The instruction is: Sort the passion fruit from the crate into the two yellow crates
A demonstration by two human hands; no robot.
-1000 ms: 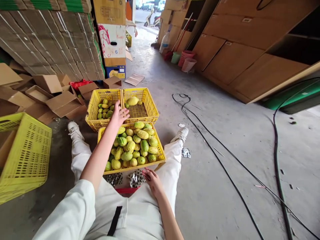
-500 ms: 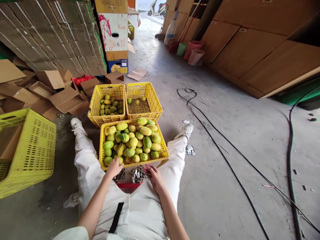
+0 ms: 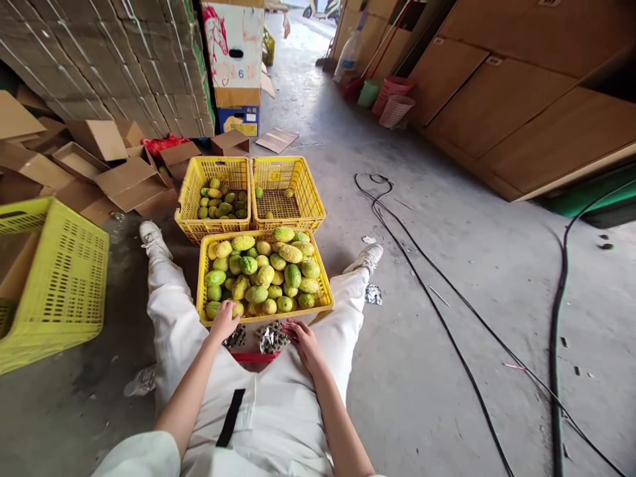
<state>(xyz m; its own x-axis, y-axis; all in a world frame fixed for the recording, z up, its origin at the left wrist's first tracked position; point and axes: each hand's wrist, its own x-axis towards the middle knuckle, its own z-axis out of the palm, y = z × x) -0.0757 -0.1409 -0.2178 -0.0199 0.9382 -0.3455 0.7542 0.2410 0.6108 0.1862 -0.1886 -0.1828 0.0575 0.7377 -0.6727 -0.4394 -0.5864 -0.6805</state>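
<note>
left hand (image 3: 223,320) cups a fruit (image 3: 235,308) at the near edge of the full crate (image 3: 325,291); right hand (image 3: 304,339) rests open on foil (image 3: 271,338). better to lift gently, sparing neighbouring fruit.

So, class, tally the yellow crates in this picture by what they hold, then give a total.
Heaped full of fruit: 1
Partly filled with fruit: 1
Nearly bare, a few fruit: 1
Lying on its side, no fruit showing: 1
Total: 4
</note>
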